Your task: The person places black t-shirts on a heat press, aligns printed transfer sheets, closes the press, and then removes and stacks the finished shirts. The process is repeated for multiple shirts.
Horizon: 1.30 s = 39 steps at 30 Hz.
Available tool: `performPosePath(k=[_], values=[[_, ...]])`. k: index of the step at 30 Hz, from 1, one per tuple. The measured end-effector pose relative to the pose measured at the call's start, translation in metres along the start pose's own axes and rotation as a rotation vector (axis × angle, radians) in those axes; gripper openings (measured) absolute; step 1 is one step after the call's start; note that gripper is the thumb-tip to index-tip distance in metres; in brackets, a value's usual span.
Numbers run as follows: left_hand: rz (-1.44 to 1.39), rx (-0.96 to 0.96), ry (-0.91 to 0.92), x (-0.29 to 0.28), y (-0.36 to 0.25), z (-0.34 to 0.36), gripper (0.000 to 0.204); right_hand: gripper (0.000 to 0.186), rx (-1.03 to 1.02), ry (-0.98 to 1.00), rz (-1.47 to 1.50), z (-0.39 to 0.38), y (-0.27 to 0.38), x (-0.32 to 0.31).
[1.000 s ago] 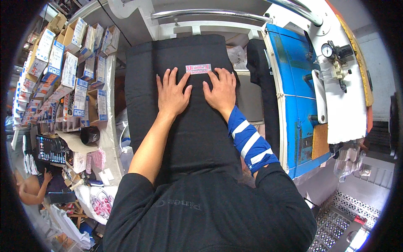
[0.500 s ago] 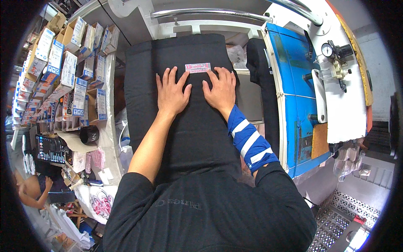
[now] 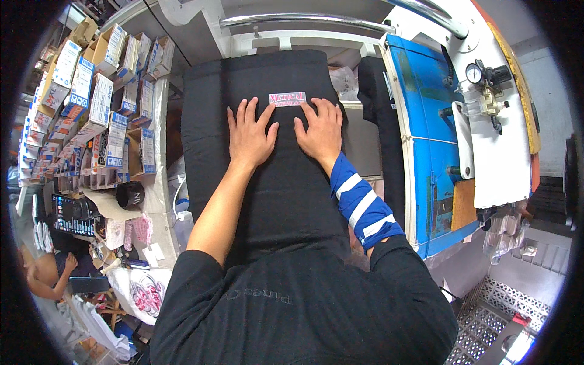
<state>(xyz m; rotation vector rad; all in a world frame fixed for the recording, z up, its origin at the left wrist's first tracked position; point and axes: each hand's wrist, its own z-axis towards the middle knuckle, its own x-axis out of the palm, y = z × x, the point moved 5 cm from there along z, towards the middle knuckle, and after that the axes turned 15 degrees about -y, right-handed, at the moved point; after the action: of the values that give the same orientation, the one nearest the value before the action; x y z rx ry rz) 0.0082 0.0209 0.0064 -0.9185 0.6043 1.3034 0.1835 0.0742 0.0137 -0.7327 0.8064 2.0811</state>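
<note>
- Left hand (image 3: 249,140) and right hand (image 3: 321,135) lie palm down, fingers spread, pinching nothing; uneven pressure from either could drag what lies beneath askew.
- Small rectangular red-and-white label (image 3: 287,100), just beyond and between the two index fingertips, which sit at its lower corners: a nudge from one finger might turn it crooked. It looks thin and flat; whether it is fixed down, I cannot tell.
- Wide black cloth (image 3: 286,182) under both hands: shallow ripples between the wrists and the torso could, if pulled, creep forward and shift the label. The surface is matte and soft, the outline roughly oblong.
- Blue fabric wrap with white stripes (image 3: 365,201), around the right forearm just behind that hand: its creased folds could catch on the cloth if the arm slid.
- Blue flat-faced slab (image 3: 429,152), right of the right hand: scuffed and hard-looking, with pale edging; an elbow swung outward might knock it.
- Shiny round metal bar (image 3: 304,20), well beyond both hands, smooth and gently curved in this view.
</note>
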Motion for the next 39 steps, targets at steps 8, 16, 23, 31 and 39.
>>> performPosePath(k=[8, 16, 23, 31, 39], values=[[-0.068, -0.169, 0.093, 0.006, 0.003, 0.018, 0.047, 0.044, 0.105, 0.123, -0.050, 0.021, -0.002, 0.009], [-0.267, -0.195, -0.197, -0.022, 0.013, 0.000, 0.026, 0.019, 0.452, -0.142, 0.384, 0.045, -0.045, -0.112], [-0.352, -0.033, -0.110, -0.103, -0.031, -0.132, 0.025, 0.016, 0.422, -0.645, 0.186, -0.036, -0.108, -0.352], [-0.237, 0.032, -0.027, -0.122, -0.045, -0.184, 0.045, 0.051, 0.617, -0.174, -0.576, -0.084, -0.232, -0.441], [-0.199, 0.056, -0.069, -0.122, -0.049, -0.189, 0.041, 0.049, 0.191, -0.333, -0.503, -0.097, -0.244, -0.423]])
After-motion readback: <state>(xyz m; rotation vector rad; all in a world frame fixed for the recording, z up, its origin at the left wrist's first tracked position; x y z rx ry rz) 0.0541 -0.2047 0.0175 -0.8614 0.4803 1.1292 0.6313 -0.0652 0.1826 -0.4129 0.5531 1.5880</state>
